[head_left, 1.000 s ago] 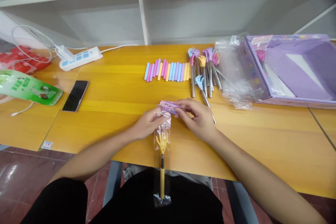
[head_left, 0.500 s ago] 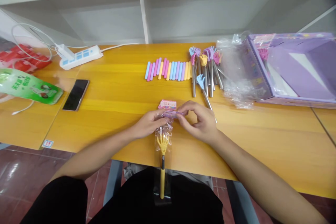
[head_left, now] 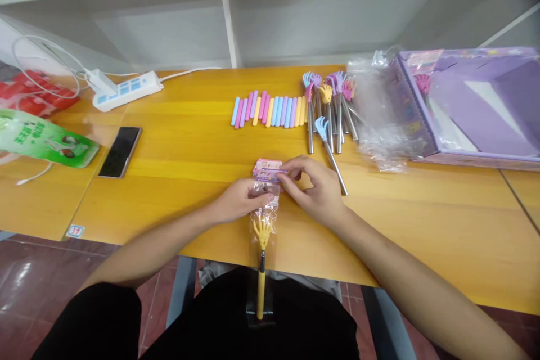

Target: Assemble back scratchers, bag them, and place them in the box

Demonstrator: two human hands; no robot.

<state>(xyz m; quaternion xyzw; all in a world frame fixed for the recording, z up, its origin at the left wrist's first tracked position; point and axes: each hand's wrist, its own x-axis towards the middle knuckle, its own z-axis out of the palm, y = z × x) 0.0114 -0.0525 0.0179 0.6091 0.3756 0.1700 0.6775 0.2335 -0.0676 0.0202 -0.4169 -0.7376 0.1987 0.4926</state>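
A yellow hand-shaped scratcher (head_left: 261,259) lies in a clear plastic bag (head_left: 265,215) that hangs over the near edge of the yellow table (head_left: 189,146). My left hand (head_left: 238,199) pinches the top of the bag from the left. My right hand (head_left: 314,185) pinches a pink header card (head_left: 266,169) at the bag's mouth from the right. Both hands are closed on the bag top and card.
Pastel handle sleeves (head_left: 270,111) lie in a row behind my hands, beside a pile of hand-shaped scratchers (head_left: 331,109). A purple box (head_left: 468,107) with loose plastic bags (head_left: 377,118) stands at the right. A phone (head_left: 118,152), power strip (head_left: 126,89) and green packet (head_left: 44,139) lie at the left.
The pink card has been turned and folded at the mouth of the bag; my fingers shifted slightly around it. The bagged scratcher stays in the same place.
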